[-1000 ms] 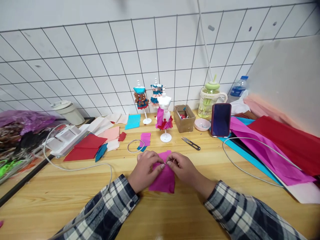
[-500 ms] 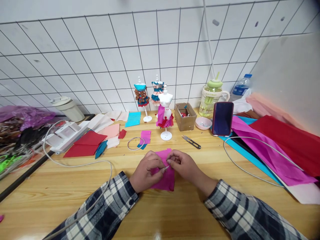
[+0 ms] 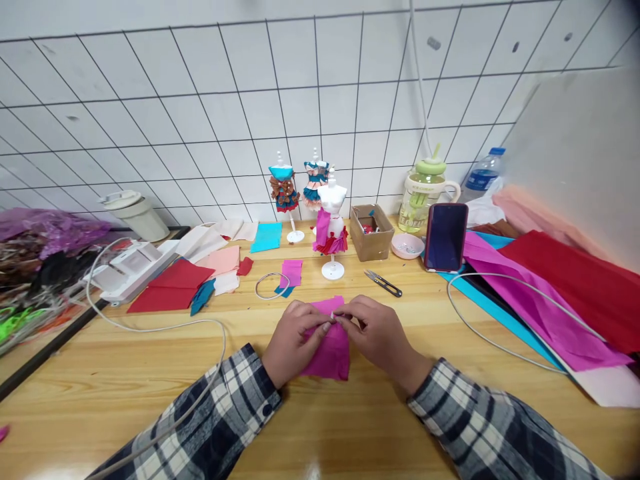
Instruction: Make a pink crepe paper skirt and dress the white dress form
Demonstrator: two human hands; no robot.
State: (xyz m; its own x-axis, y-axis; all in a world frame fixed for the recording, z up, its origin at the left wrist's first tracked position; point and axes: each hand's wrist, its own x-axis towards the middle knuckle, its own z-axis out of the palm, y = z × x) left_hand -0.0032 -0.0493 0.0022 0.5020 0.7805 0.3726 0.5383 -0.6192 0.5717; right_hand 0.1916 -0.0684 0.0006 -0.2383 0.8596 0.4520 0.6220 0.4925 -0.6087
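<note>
My left hand (image 3: 295,341) and my right hand (image 3: 384,339) meet fingertip to fingertip over a magenta cloth piece (image 3: 331,361) on the table. Both are closed in a pinch. A tiny whitish piece (image 3: 333,318) shows between the fingertips; its kind is too small to make out. Beyond the hands stands a white mini dress form (image 3: 332,200) with magenta and red cloth around its lower part. Thread snips (image 3: 384,283) lie to its right, apart from my hands.
Two dressed mini forms (image 3: 284,190) stand behind. A cardboard box (image 3: 373,243), a pink bowl (image 3: 407,246) and a propped phone (image 3: 446,237) are at the back right. Cloth sheets (image 3: 540,300) lie right, red cloth (image 3: 170,288) left. A cable (image 3: 220,340) crosses my left sleeve.
My fingertips have drawn closer together and slightly upward over the magenta cloth. The whitish piece, earlier longer and slanted between the fingers, now shows only as a small spot.
</note>
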